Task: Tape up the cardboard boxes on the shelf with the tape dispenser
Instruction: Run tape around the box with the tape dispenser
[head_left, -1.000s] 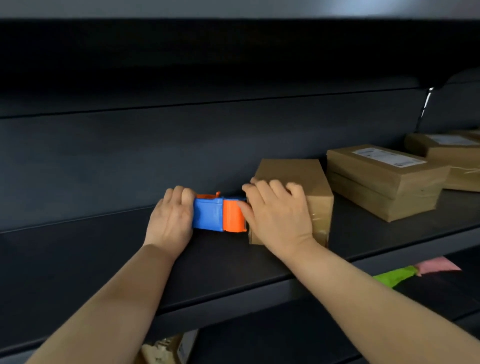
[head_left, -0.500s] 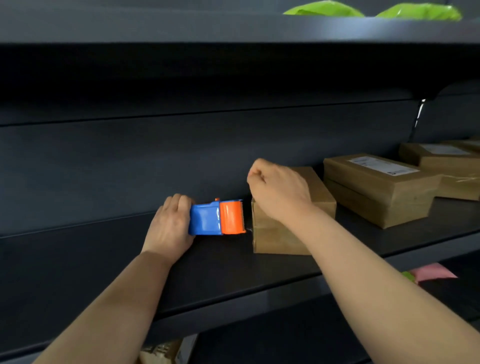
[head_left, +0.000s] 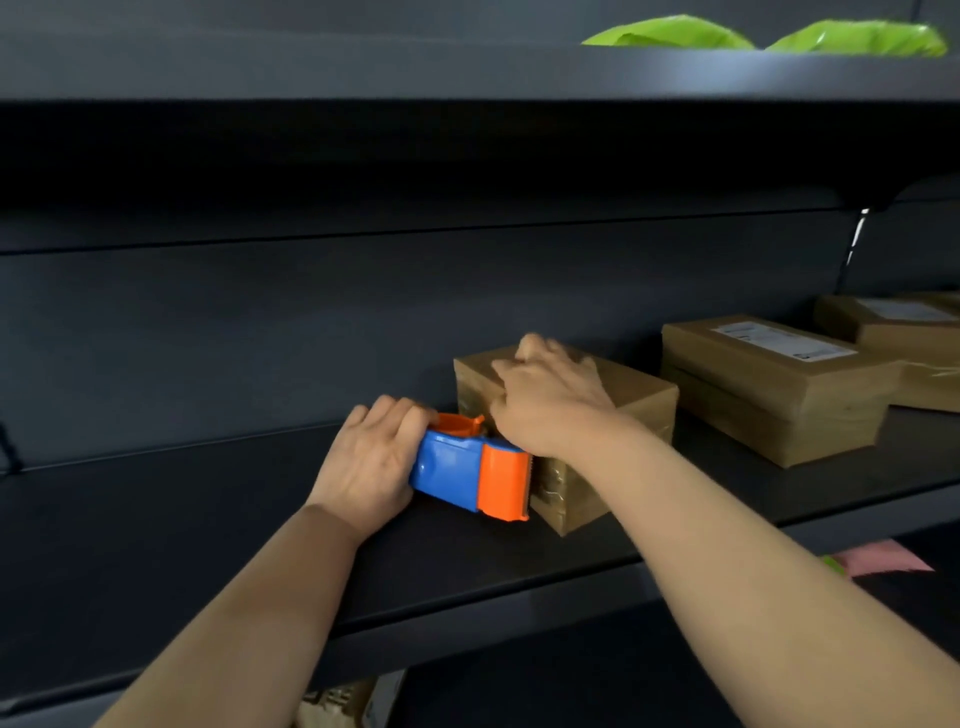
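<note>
Tape dispenser (head_left: 467, 475): orange end against cardboard box (head_left: 639, 400), on shelf (head_left: 208, 519)
Left hand (head_left: 363, 462): grips dispenser's blue body
Right hand (head_left: 550, 400): fingers curled over box's top edge

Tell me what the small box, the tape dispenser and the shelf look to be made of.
The small box: brown cardboard, matte; the wrinkled, shiny tape on its left side looks like clear plastic film. The tape dispenser: moulded plastic, smooth blue and orange with soft highlights. The shelf: dark and matte, probably painted metal, judging by its thin, straight edge.
</note>
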